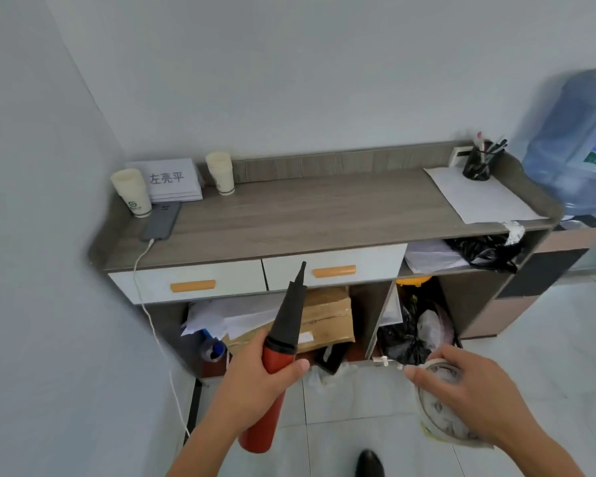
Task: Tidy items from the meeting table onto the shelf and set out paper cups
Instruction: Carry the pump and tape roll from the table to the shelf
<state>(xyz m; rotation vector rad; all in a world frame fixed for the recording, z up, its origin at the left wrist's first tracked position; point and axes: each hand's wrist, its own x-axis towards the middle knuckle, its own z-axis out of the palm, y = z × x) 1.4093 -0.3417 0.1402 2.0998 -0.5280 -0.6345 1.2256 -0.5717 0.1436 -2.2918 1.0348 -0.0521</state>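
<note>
My left hand [258, 376] grips a red hand pump [272, 394] with a long black cone nozzle that points up toward the drawers. My right hand [468, 383] holds a roll of clear tape [443, 418] from above. Both hands hover in front of the wooden shelf unit [307, 215]. Two stacks of paper cups stand on its top: one stack [131, 192] at the left corner, another stack [221, 172] near the back wall.
A name card [167, 179] and a charging phone [162, 220] lie at the top's left end; white paper [482, 197] and a pen holder [479, 160] at the right. Lower compartments hold papers, a cardboard box [324, 315] and black bags. A water dispenser bottle [572, 139] stands right.
</note>
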